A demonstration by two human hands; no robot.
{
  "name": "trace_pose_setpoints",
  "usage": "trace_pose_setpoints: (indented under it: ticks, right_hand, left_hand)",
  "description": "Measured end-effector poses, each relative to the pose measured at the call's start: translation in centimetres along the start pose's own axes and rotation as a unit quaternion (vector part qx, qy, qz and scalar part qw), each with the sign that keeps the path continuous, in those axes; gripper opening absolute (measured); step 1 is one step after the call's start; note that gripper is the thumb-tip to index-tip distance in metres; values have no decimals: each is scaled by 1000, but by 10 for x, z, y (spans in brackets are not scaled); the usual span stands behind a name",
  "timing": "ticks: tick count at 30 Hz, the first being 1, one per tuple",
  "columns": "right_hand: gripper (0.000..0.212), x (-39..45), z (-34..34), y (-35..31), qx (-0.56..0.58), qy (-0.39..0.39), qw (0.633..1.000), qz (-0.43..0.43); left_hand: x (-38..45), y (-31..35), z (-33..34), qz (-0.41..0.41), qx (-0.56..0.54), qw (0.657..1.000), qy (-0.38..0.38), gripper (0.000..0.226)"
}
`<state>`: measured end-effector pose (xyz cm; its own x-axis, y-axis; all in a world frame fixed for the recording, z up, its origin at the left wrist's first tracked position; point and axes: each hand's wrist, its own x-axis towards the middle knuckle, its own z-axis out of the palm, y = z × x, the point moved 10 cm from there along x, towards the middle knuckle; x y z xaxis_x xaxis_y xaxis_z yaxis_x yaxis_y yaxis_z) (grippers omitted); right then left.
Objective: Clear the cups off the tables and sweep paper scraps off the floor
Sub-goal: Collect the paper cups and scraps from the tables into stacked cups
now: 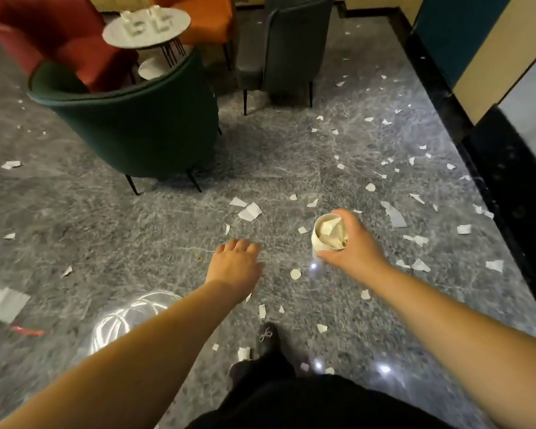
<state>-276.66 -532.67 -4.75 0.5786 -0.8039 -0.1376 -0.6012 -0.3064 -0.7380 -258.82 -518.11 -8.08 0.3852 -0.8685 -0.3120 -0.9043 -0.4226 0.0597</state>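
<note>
Your right hand point(355, 243): grip curled round stuffed cup point(328, 233). Left hand point(234, 263): grip wide, empty, nearer the far-left surface point(118, 37) cups point(149, 23).

Both forearms bare, no sleeves in view, no watch, rings or bands on either wrist; left hand point(234, 263) and right hand point(355, 246) also bare, no gloves. Lower body in black clothing point(307, 404) filling bottom centre of frame, fabric plain and dark, cut hard to tell, looks like trousers or a long dark garment. One foot forward in a black shoe point(267, 337) with a small pale scrawled marking or logo on the top, too blurred to read.
</note>
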Motion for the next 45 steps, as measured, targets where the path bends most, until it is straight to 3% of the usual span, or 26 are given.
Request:
trace_pose_setpoints:
  ticks: [12, 24, 31, 45]
  right_hand:
    - [86, 245, -19, -38, 11, 8, 1000, 11]
    - [82, 467, -45, -43, 31, 1, 999, 13]
    - [86, 640, -64, -42, 22, -34, 999, -15]
    - [84, 882, -65, -94, 10, -81, 995, -63]
  left_hand:
    - [252, -66, -91, 1, -13, 1000, 15, 53]
    - [463, -89, -147, 4, 6, 1000, -2, 54]
    - [608, -103, -188, -49, -8, 999, -12, 52]
    - [793, -168, -261, -110, -46, 993, -15, 55]
